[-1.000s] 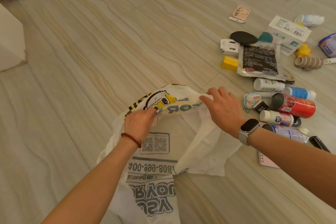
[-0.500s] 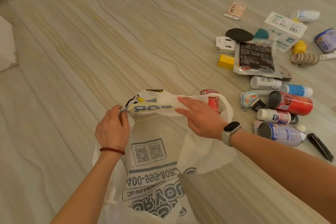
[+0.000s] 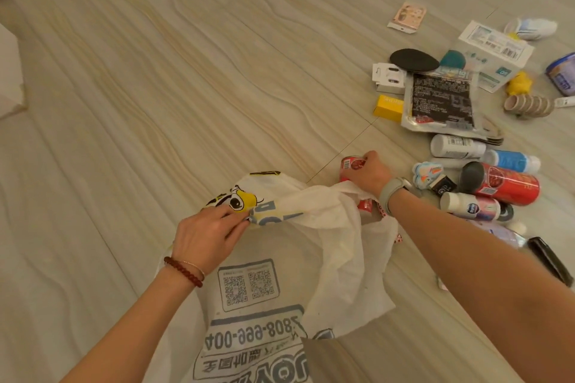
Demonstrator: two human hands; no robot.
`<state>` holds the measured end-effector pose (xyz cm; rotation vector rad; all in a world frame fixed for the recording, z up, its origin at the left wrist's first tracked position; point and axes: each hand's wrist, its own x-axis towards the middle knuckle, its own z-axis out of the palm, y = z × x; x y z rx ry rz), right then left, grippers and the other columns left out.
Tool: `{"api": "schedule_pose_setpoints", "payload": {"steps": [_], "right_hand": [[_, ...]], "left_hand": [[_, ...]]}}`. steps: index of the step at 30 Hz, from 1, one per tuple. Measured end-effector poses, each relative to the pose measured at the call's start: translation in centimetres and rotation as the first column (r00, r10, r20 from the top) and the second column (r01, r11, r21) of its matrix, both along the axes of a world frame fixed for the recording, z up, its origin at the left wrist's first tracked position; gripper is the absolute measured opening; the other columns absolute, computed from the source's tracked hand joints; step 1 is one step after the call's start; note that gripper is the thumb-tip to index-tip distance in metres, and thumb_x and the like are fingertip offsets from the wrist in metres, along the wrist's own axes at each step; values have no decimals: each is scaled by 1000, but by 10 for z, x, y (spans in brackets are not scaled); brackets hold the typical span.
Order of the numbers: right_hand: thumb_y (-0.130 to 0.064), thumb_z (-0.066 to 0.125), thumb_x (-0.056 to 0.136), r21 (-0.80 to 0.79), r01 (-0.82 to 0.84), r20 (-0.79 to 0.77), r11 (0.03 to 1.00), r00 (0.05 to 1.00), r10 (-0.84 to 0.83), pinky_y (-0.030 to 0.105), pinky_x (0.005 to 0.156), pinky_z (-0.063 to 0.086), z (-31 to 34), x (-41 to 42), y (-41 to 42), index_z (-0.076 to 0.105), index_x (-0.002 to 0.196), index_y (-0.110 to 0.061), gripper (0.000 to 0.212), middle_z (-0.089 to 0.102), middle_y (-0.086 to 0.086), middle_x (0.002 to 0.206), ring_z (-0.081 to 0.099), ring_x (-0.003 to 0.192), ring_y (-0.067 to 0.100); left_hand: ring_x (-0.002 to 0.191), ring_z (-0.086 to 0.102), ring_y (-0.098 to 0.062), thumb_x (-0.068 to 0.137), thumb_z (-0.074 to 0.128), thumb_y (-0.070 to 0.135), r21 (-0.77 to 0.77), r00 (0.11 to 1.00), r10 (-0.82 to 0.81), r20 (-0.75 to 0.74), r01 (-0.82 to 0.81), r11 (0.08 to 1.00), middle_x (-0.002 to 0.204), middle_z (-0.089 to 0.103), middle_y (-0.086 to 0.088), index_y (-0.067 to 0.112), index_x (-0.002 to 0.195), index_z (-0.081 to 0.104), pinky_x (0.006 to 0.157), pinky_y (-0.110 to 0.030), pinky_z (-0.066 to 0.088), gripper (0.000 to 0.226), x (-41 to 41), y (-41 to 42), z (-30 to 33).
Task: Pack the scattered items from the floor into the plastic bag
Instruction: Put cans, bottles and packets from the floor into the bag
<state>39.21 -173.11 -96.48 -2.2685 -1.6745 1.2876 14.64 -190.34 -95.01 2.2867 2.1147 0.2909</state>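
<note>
- The plastic bag is spread on the floor at six o'clock, its mouth facing twelve o'clock.
- The bag's rim is pinched by the left hand, fingers curled on the printed edge, as it was a second ago.
- The right hand, at one o'clock, has left the rim and is now closed around a small red can just beyond the bag's handle.
- From this, the opening step is judged finished and packing begun; the can is judged the first item going in.
- The remaining items, among them a large red can, stay scattered at two o'clock.
</note>
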Motion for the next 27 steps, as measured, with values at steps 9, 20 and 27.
{"api": "schedule_pose_setpoints", "payload": {"steps": [9, 20, 27], "right_hand": [[-25, 69, 74, 657, 99, -293, 747, 947, 132, 16, 97, 30, 75, 5, 11, 30, 136, -9, 75, 37, 12, 132, 38, 117, 14], [-33, 67, 72, 182, -433, -121, 883, 881, 457, 31, 64, 47, 63, -37, -55, 56, 94, -5, 37, 63, 6, 85, 60, 77, 21], [-32, 67, 80, 64, -224, -240, 972, 942, 233, 31, 70, 48, 31, -46, -52, 53, 83, -14, 23, 66, 14, 100, 58, 81, 22]], "left_hand": [[82, 61, -33, 92, 46, 35, -261, 851, 487, 196, -434, 862, 86, 65, -10, 20, 92, 69, 60, -28, 38, 28, 18, 34, 10], [84, 54, -13, 89, 54, 23, -252, 576, 512, 637, -472, 845, 100, 70, -12, 11, 106, 67, 69, -14, 33, 24, 46, 45, 9], [72, 57, -22, 90, 52, 18, -137, 715, 419, 560, -419, 898, 80, 65, -11, 8, 101, 68, 62, -27, 39, 22, 46, 29, -2]]}}
